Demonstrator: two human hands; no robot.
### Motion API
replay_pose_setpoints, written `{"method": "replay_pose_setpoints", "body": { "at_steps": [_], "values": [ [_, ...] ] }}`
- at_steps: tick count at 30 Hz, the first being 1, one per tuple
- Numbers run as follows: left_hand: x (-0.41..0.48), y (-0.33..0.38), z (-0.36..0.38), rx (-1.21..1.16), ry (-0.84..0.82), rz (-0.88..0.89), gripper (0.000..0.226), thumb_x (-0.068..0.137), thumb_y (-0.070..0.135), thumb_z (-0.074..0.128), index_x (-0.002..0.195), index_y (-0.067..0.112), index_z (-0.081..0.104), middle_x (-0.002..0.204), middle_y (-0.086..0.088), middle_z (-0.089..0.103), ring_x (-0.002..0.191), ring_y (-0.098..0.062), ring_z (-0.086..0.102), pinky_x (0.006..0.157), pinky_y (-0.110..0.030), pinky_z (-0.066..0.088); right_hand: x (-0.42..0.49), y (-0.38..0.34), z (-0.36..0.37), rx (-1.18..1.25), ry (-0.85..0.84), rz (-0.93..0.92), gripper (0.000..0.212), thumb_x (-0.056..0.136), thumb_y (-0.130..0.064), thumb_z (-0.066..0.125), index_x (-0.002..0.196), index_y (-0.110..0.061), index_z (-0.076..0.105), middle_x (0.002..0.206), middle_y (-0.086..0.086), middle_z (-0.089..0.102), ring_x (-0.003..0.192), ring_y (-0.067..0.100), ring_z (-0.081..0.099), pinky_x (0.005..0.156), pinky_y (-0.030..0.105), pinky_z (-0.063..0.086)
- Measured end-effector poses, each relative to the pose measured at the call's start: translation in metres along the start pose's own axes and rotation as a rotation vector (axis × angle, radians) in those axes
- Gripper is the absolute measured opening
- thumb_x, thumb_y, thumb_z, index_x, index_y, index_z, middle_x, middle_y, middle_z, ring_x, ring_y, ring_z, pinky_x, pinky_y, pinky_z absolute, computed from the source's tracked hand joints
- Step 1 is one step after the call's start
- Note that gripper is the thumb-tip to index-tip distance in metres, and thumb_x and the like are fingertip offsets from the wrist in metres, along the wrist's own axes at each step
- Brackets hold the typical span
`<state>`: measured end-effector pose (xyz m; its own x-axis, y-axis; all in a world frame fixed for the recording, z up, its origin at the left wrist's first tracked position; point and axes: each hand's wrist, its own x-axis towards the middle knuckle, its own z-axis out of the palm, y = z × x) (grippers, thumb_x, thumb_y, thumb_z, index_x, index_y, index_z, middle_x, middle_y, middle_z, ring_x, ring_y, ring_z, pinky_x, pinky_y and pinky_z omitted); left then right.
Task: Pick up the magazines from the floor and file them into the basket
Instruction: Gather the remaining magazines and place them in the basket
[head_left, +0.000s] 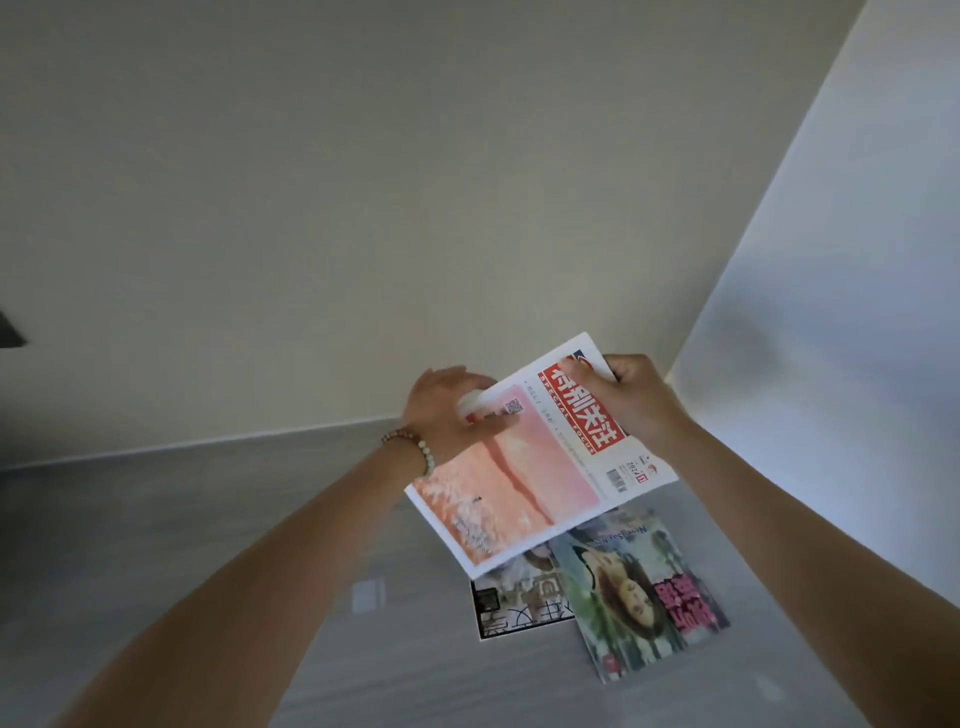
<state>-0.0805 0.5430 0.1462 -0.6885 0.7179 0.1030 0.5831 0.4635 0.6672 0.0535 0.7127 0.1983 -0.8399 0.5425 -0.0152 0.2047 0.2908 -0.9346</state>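
The grey floor (208, 571) fills the lower view; no basket shows. Above it a pink magazine (524, 467) hangs tilted in the air. Beneath it lie a green magazine (644, 592) overlapping a black-and-white magazine (519, 608). The left hand (452, 410) grips the pink one's far edge and the right hand (634, 400) clasps its far corner. It looks light, thin, floppy and glossy, so is likely best held along the spine.

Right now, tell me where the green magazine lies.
Head view, lower right: the green magazine lies on the floor, overlapping a black-bordered magazine, just below the held pink magazine.
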Motion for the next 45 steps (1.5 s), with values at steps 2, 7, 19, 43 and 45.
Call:
{"method": "replay_pose_setpoints", "body": {
  "at_steps": [2,7,19,43,45],
  "values": [
    [-0.023,-0.012,-0.026,-0.219,-0.07,-0.04,0.041,0.072,0.057,0.063,0.086,0.019,0.067,0.072,-0.001,0.064,0.068,-0.016,0.058,0.067,-0.029,0.044,-0.001,-0.019,0.028,-0.012,-0.041,-0.027,0.044,0.08,-0.041,0.067,0.073,0.003,0.066,0.062,0.006,0.071,0.048,0.014,0.065,0.046,0.021,0.049],
    [-0.081,-0.055,-0.104,-0.279,0.08,-0.125,0.027,0.082,0.045,0.06,0.064,0.026,0.06,0.052,0.006,0.052,0.048,-0.01,0.047,0.051,-0.022,0.039,0.001,-0.06,0.109,0.01,-0.138,-0.078,0.036,0.079,-0.038,0.069,0.081,-0.001,0.07,0.07,0.005,0.074,0.057,0.014,0.069,0.054,0.025,0.052],
    [-0.231,-0.211,-0.312,-0.423,0.617,-0.395,0.021,0.086,0.037,0.057,0.079,0.018,0.062,0.063,0.0,0.061,0.053,-0.01,0.057,0.046,-0.011,0.046,-0.012,-0.143,0.36,0.321,-0.603,0.12,0.027,0.084,-0.026,0.064,0.107,-0.012,0.068,0.103,0.007,0.073,0.094,0.021,0.07,0.077,0.027,0.057],
    [-0.362,-0.441,-0.383,-0.548,0.742,-0.87,0.021,0.085,0.01,0.062,0.105,0.005,0.065,0.096,-0.013,0.068,0.097,-0.031,0.063,0.091,-0.045,0.051,-0.065,-0.117,0.658,-0.071,-0.574,0.006,0.016,0.082,-0.012,0.068,0.097,-0.009,0.07,0.096,0.018,0.072,0.088,0.033,0.07,0.081,0.046,0.057],
    [-0.359,-0.44,-0.383,-0.535,0.761,-0.886,0.021,0.084,0.007,0.062,0.105,0.005,0.065,0.104,-0.015,0.069,0.094,-0.028,0.062,0.089,-0.04,0.052,-0.064,-0.116,0.659,-0.056,-0.557,0.042,0.015,0.081,-0.01,0.068,0.096,-0.009,0.069,0.097,0.019,0.072,0.088,0.033,0.069,0.078,0.044,0.058]
  ]
}}
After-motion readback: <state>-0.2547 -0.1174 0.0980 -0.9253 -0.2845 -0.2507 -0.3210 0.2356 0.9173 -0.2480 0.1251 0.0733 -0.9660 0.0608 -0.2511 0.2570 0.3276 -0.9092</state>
